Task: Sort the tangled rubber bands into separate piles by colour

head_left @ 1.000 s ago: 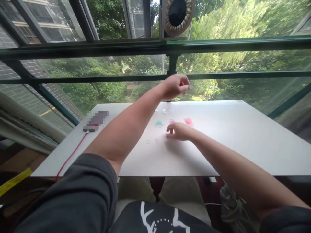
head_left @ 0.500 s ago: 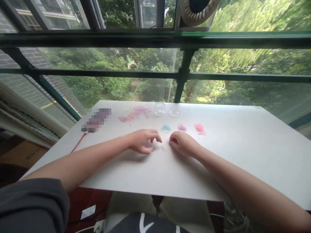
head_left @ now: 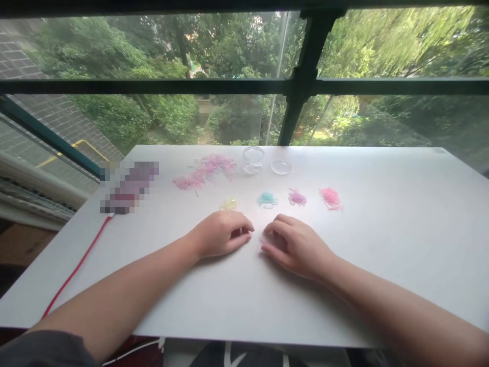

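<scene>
White table point(head_left: 401, 244) under me, and the yellow pile point(head_left: 229, 204) sits left of the blue pile point(head_left: 267, 198), purple pile point(head_left: 297, 197) right. Nearer me than blue, right hand's point(head_left: 301, 245) thumb and fingers curl apart; left hand's point(head_left: 218, 233) grip, I can't tell.

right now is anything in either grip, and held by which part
Left grip: nothing visible. Right grip: a faint pinkish blur within its curl; whether it's held cannot be told.

L hand point(head_left: 221, 233) now down nr R hand point(head_left: 301, 245), prev. raised.
</scene>
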`<state>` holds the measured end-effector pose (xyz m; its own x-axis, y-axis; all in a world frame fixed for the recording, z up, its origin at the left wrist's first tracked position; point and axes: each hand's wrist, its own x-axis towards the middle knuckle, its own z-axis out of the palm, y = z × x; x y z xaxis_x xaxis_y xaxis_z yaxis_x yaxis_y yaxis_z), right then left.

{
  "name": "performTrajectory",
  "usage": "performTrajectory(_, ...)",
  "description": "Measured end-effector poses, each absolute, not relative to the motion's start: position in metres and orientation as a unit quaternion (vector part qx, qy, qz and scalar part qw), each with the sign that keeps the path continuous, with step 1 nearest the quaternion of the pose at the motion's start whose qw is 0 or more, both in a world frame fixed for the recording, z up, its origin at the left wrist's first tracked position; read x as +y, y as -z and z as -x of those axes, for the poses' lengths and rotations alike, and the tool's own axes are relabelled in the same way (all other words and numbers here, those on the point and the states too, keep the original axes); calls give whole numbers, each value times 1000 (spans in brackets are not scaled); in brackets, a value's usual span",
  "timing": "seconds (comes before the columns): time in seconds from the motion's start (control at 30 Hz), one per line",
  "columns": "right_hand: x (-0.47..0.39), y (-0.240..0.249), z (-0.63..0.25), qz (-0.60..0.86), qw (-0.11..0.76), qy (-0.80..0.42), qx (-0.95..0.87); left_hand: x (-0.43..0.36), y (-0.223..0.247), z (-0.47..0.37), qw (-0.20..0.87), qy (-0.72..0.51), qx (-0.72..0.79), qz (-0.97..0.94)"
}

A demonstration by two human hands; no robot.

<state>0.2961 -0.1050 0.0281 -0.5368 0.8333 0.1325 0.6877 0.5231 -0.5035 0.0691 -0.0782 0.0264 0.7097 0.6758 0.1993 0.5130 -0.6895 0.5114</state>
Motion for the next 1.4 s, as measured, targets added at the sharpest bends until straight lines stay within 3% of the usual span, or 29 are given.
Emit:
performTrajectory(0.3,-103,-23,-294,456,190,-189,-849,-84,-36,-67,197,-144,387,-889)
performTrajectory(0.6,-97,-30,-302,493,331,-428,-682,-84,-34,-74,203,-150,412,-876)
performTrajectory(0.77,-95,-31,-303,471,369,-513,-616,-88,-36,-94,342,-234,446,-794)
performTrajectory(1.0,-92,-33,-303,464,402,-531,-584,-81,-31,-132,578,-364,432,-589)
performTrajectory(1.4,-92,-30,-304,463,409,-534,-577,-85,-31,-123,627,-359,448,-526)
